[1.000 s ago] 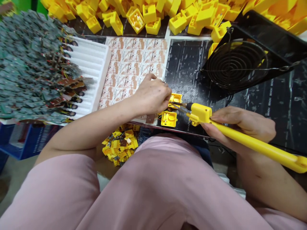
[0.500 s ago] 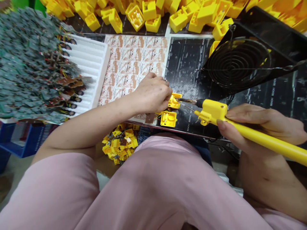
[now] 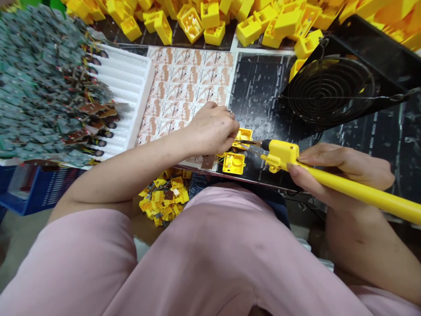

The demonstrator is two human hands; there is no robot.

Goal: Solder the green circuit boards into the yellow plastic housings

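Note:
My right hand (image 3: 342,169) is closed round a yellow soldering iron (image 3: 348,184) with a solder-feed nozzle under its front. The iron's dark metal tip points left, into a small yellow plastic case (image 3: 245,134). At that case's left edge my left hand (image 3: 213,127) has its fingers curled and pressed together, hiding part of the case. Just below lies a second yellow case part (image 3: 233,163), open side up, with thin wires and a small brown circuit board (image 3: 208,162) at its left.
Green circuit boards with wires are heaped on a white ribbed foam tray (image 3: 131,96) at left. Yellow cases (image 3: 248,30) pile along the back. A black fan (image 3: 329,90) stands at right. Printed sheets (image 3: 184,83) cover the bench. Below its edge sits a heap of yellow parts (image 3: 164,197).
The soldering iron and my right hand have shifted left, so the tip reaches further over the upper case. My left hand stays at the case; the whole view has shifted slightly.

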